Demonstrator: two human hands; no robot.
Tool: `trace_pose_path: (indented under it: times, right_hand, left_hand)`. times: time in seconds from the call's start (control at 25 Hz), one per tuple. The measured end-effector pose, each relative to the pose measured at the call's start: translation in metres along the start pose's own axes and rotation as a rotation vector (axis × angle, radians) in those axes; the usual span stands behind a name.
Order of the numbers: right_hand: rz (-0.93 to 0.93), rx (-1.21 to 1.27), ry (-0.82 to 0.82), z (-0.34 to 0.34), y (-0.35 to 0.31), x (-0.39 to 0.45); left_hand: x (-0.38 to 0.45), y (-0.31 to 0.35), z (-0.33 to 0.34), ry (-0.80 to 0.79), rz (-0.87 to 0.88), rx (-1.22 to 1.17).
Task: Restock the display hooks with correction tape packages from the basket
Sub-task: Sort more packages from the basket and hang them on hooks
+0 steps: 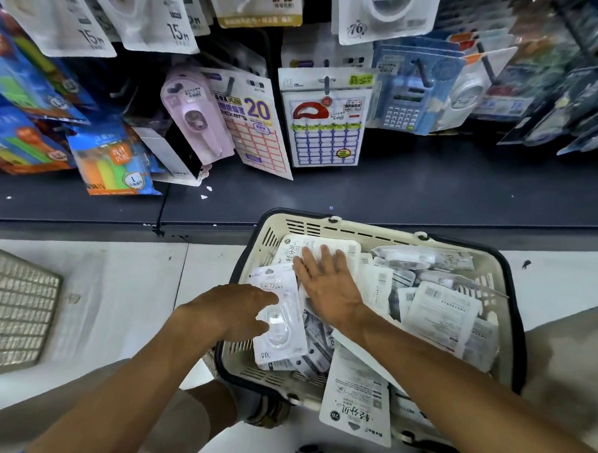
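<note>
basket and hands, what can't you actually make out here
All in the head view:
- Left hand: its fingertips are hidden behind the correction tape package it holds.
- Basket: its bottom and the lower packages are buried under the pile; the count is unknowable.
- Right hand: lies flat on a package, covering its print.
- Display hooks: upper rows are cut off by the top edge.

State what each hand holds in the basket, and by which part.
The left hand grips a stack of correction tape packages by its left edge. The right hand lies flat on another package, holding nothing.
</note>
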State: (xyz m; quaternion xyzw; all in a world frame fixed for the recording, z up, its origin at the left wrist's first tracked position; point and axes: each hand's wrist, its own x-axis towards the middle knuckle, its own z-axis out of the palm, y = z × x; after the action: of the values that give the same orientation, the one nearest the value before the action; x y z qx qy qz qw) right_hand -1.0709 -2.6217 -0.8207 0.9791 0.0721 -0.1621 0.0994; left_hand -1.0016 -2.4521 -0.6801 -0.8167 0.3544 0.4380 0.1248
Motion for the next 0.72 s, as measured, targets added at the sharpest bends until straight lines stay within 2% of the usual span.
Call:
trace_pose_path:
  times: [0.24,0.4,0.52,0.6,0.72]
  right_hand:
    - [-0.186,0.018,0.144,0.0,0.024,0.009]
    - [0.013,0.039,0.077,-0.022,0.011,0.01]
    - [-0.035,0.107,0.096,-0.041,0.026,0.011]
    - [-0.001,0.327,0.105,-0.059,0.057,0.009]
    - [0.204,0.942,0.051,-0.094,0.109,-0.008]
  left_hand:
    - [-0.003,0.0,0.0,0.017,-0.019,-0.042]
    - [-0.007,0.001,-0.008,0.055,-0.024,-0.04]
    - [-0.008,0.0,-0.015,0.076,-0.024,-0.058]
    - [-0.008,-0.005,-0.027,0.098,-0.029,-0.095]
    - [-0.008,-0.011,-0.048,0.177,-0.089,-0.139]
